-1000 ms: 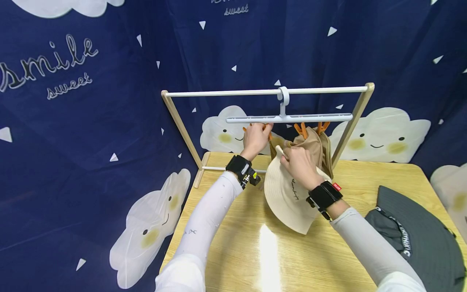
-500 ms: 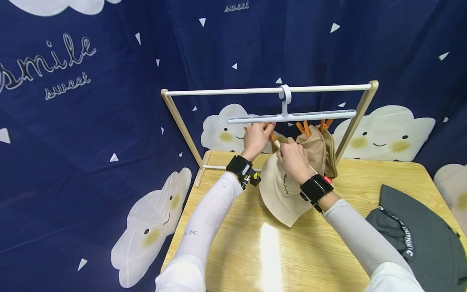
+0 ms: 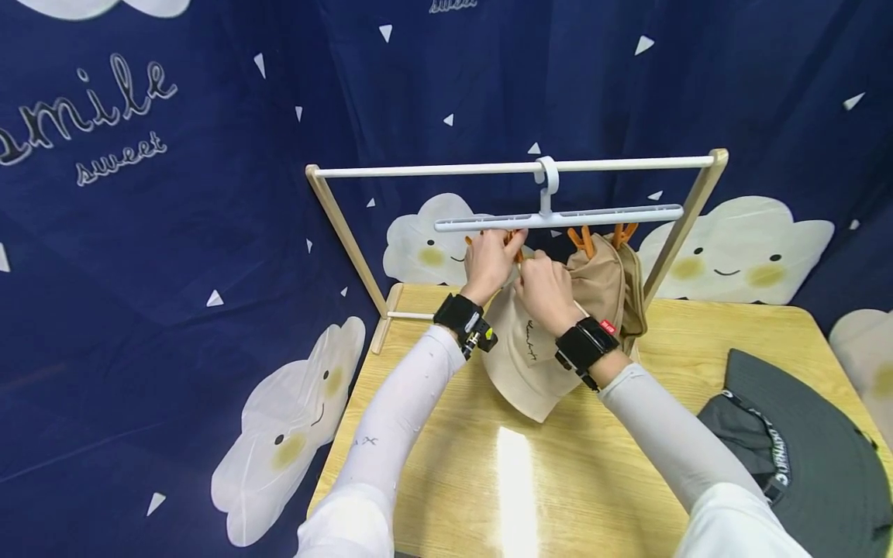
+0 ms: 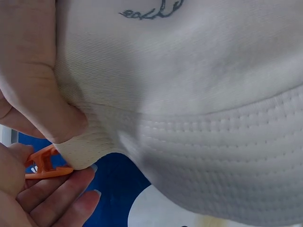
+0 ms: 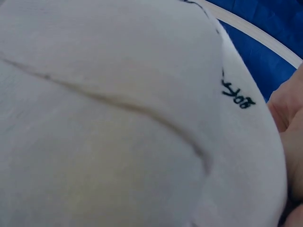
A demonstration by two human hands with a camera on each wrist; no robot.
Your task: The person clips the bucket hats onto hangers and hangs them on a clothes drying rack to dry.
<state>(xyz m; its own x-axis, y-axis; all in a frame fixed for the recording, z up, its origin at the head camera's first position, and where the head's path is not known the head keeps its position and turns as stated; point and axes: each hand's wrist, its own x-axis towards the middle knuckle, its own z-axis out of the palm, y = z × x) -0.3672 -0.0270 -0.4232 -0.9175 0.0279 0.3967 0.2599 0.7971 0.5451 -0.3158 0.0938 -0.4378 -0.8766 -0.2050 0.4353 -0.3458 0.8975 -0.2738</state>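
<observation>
Pinches a cream fabric bucket hat [image 3: 528,360] between fingers of the right hand [image 3: 547,293]. Grips an orange plastic clip [image 4: 45,163] in the left hand [image 3: 487,265].

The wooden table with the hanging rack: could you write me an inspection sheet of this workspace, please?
Surface: pale wooden table with a bright reflection.
Job's things: cream hat, held below a white hanger on the rack; brown hat hanging from orange clips.
Clutter: dark grey hat lying at the table's right.
Left hand: pinches another clip at the cream hat's brim; whether it bites the fabric, I cannot tell.
Right hand: grips the cream hat near its edge.
Cables: nothing seen.
Surroundings: navy curtain with smiling clouds.
</observation>
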